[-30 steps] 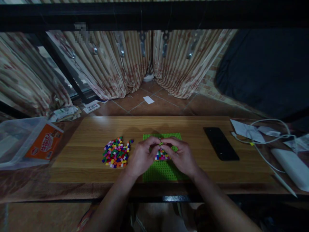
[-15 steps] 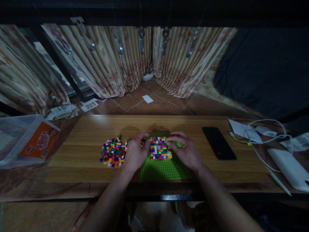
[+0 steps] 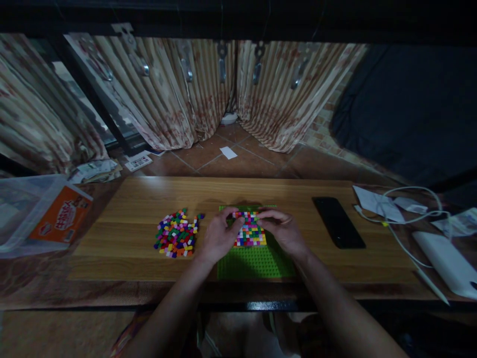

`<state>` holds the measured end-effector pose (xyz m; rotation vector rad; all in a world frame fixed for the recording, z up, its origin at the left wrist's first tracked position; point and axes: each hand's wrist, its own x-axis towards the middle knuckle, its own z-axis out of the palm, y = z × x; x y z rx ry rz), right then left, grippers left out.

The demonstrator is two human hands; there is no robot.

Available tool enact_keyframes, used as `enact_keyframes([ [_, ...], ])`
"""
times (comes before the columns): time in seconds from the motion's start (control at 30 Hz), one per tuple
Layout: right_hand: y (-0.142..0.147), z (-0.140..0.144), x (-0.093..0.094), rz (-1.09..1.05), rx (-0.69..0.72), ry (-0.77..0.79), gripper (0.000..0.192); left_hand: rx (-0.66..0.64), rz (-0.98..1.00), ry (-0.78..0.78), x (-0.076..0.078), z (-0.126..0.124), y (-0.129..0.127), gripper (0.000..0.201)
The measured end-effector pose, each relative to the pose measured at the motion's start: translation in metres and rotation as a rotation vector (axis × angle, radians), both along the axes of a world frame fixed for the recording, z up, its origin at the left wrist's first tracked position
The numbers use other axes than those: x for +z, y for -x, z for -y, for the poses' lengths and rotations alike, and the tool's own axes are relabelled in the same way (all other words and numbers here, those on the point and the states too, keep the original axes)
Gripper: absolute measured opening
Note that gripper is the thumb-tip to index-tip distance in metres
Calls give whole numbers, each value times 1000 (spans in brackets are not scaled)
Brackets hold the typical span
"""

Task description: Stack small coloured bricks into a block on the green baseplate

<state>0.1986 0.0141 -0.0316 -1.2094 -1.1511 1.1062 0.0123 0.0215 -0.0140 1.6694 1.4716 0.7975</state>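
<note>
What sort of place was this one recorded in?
Most likely a room in a home, not a workshop. Striped curtains hang down to a tiled floor, and a low wooden table carries a phone, a charging cable and a green baseplate of small coloured bricks.

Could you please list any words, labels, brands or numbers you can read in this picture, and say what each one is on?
No text can be read here.
Orange packet in the clear plastic bag: white characters and a small logo, too blurred to read.
Printed card on the floor: a code-like pattern, too small.
Black phone: screen dark, no text.
</note>
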Motion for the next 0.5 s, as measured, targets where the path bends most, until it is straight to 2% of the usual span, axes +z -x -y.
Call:
enact_keyframes([
  [0.13, 6, 0, 0, -121, -31, 93, 18, 6, 10, -10, 1, 1, -3, 30],
  [0.5, 14, -3, 4, -241, -54, 172, 24, 10, 5, 5, 7, 5, -6, 26],
])
